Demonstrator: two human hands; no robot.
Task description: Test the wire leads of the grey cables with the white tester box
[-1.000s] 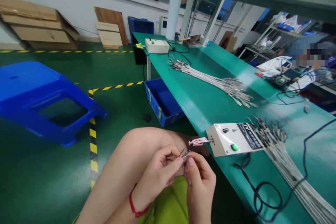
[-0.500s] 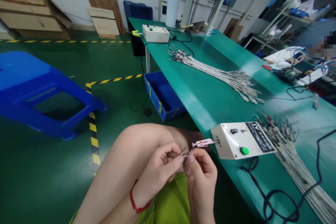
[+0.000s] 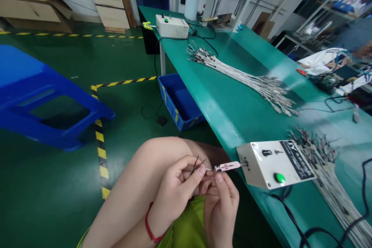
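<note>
My left hand [image 3: 178, 186], with a red cord round its wrist, pinches the end of a cable between thumb and forefinger. Thin wires [image 3: 196, 162], dark, red and white, fan out from that pinch. Close beside it, below the wire tips, my right hand [image 3: 222, 197] is closed with thumb against fingers; what it holds, if anything, is hidden. Just above the right fingertips, a pink and white slim holder [image 3: 228, 166] juts from a white box [image 3: 261, 164] with a green button, a black knob and a switch. The rest of the held cable is hidden behind my hands.
A bundle of grey cables [image 3: 328, 174] lies behind the white box, another bundle [image 3: 235, 71] farther up the green table [image 3: 221, 112]. A second white box [image 3: 172, 27] stands at the far end. Blue bin [image 3: 180, 104] and blue stool [image 3: 43, 97] are on the floor. Someone works at far right.
The wires at my left fingertips now stand fanned apart. My right hand has dropped slightly away from the wire tips. The view has shifted a little.
</note>
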